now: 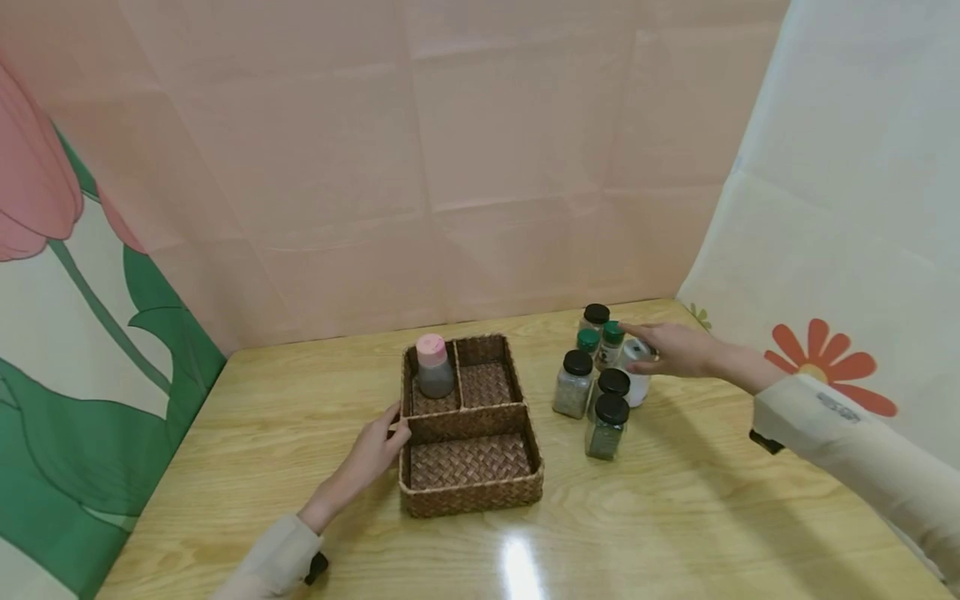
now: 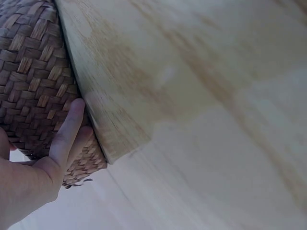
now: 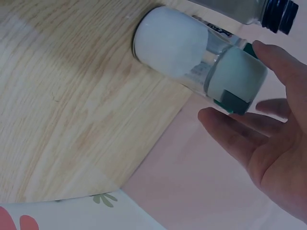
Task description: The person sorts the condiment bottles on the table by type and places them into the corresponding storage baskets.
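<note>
My left hand is at the left side of a brown woven basket with three compartments. In the left wrist view its straight fingers lie against the basket's woven outer wall. Over on the right, my right hand reaches to a clear shaker with white contents. Up close, the right wrist view shows its pale lid with a green flap. Thumb and fingers are spread around this lid, not curled round it. A pink-capped bottle with dark contents stands upright in the basket's back left compartment.
Beside the shaker, several spice jars stand close together, among them a black-lidded jar, a green-lidded jar and a front jar with dark green contents. A pink cloth hangs behind the wooden table.
</note>
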